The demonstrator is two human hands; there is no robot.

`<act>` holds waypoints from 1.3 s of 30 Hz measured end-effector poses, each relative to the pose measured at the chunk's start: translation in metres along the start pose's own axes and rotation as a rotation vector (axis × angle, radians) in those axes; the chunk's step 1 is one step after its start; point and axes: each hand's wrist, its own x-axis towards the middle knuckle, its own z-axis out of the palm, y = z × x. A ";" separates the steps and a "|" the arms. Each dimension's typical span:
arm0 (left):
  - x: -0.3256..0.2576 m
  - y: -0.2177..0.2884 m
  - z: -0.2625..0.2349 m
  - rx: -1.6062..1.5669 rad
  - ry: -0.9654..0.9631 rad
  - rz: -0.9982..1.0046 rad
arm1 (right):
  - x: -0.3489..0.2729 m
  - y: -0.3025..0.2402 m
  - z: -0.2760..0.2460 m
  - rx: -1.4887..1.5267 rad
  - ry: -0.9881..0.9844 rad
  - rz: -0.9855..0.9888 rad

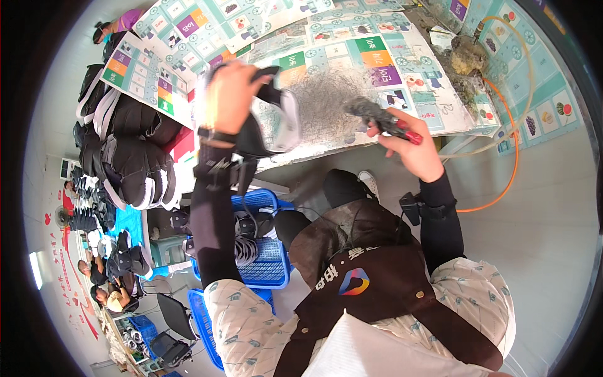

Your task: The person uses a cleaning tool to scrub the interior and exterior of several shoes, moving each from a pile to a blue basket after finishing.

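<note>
My left hand (pixel 229 94), blurred by motion, is closed on a black shoe (pixel 251 135) with a white edge, held up over the left part of the worktable. A dark strap dangles below that wrist. Farther right, my right hand (pixel 411 141) grips a spray gun (pixel 380 118), its body crusted dark grey with a red part at the palm. The gun points left toward the shoe, with a gap between them. Under both, the table's printed paper covering (pixel 339 63) carries a patch of dark, fibrous residue (pixel 323 103).
Black shoes with white edges (pixel 135 157) are heaped left of the table. Blue baskets (pixel 267 264) holding more pieces stand below. A pale hose (pixel 531 81) and an orange hose (pixel 516 157) loop at the right. A crusted lump (pixel 468 55) sits at the back right. Other people (pixel 116 298) sit far left.
</note>
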 end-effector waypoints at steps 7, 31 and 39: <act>0.039 0.034 0.051 -0.104 -0.186 0.021 | 0.019 -0.013 0.025 -0.585 0.019 -0.313; 0.035 0.063 0.041 0.023 -0.123 0.074 | -0.001 -0.012 0.028 -0.851 -0.188 -0.263; 0.030 0.056 0.019 0.271 0.190 0.152 | 0.028 -0.016 0.027 -0.647 -0.026 -0.257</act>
